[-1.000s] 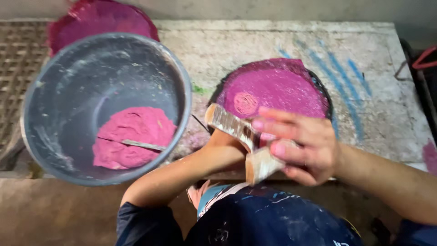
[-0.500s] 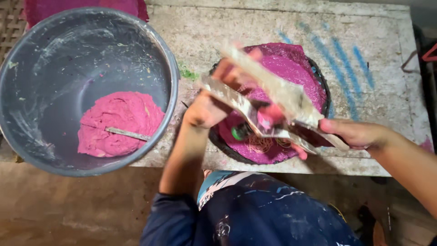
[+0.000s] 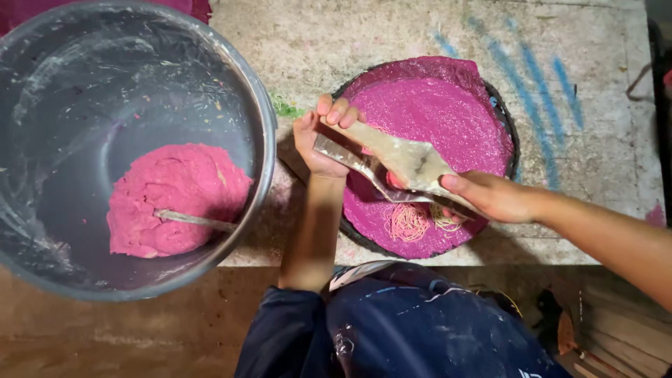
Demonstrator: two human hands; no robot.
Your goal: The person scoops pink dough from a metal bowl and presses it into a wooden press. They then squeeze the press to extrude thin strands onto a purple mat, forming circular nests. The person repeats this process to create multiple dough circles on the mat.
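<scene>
Pink paste is filling the round tray (image 3: 448,77) while the left hand (image 3: 318,136) and right hand (image 3: 490,197) are gripping 2 metal scrapers (image 3: 402,162), fingers wrapped tight around them.

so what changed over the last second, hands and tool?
The metal press was swung from bunched at the round tray's near edge to lying flat across the pink-covered tray. The left hand shifted to its far end; the right hand moved out to the near-right end. Both kept their grip. The grey basin, its pink dough and the spoon stayed put.
</scene>
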